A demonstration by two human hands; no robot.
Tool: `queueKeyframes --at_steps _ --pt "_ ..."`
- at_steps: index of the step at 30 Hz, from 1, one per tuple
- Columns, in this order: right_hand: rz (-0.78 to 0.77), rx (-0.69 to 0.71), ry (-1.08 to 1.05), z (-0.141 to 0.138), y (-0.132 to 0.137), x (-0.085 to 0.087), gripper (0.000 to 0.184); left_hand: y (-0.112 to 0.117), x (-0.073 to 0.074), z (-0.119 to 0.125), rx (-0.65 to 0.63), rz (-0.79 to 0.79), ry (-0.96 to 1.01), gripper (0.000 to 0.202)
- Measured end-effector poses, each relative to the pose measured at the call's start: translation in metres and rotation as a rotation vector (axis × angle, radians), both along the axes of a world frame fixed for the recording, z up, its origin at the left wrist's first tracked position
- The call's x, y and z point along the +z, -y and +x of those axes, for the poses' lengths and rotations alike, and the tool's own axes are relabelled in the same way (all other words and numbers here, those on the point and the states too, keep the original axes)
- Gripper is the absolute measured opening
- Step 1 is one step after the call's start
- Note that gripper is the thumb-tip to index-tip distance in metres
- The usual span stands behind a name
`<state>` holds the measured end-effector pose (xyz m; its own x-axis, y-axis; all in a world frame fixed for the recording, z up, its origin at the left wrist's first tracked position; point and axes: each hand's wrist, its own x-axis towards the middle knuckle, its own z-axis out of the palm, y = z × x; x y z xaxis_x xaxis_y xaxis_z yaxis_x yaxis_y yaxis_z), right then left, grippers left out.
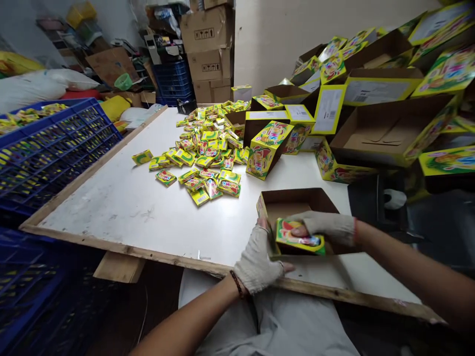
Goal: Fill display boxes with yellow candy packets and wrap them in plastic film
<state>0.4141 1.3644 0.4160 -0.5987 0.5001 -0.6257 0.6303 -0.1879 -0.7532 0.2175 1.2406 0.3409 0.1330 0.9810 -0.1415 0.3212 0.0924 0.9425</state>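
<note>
L hand, fingerless glove, grips near-left corner of open cardboard box. R hand, also gloved, holds yellow pack just above box, inside its walls. White table under both. Pile of loose packs approx 12 o'clock, blue crate 10 o'clock, more yellow boxes 2 o'clock.

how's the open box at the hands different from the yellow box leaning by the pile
The open carton lies flat with its brown inside showing; the yellow box stands tilted, printed sides outward. The carton is between the left hand and right hand; the yellow box is farther off, untouched, beside the loose packets. Both share the same yellow printed outside.
</note>
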Motion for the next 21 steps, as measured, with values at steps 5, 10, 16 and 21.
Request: queueKeyframes --at_steps 5,10,16,21 --pt "-0.185 0.182 -0.118 -0.047 0.018 -0.029 0.060 -0.009 -0.004 -0.041 -0.138 0.001 -0.043 0.119" --pt "0.274 0.274 0.074 -0.060 0.031 -0.016 0.038 0.000 -0.012 -0.068 -0.153 0.002 -0.054 0.117" --pt "0.432 0.222 0.204 -0.058 0.052 -0.013 0.040 -0.085 0.011 -0.097 -0.058 0.342 -0.277 0.044" --pt "0.433 0.214 0.070 -0.049 0.044 -0.017 0.050 -0.164 0.024 -0.111 0.071 0.339 -0.755 0.049"
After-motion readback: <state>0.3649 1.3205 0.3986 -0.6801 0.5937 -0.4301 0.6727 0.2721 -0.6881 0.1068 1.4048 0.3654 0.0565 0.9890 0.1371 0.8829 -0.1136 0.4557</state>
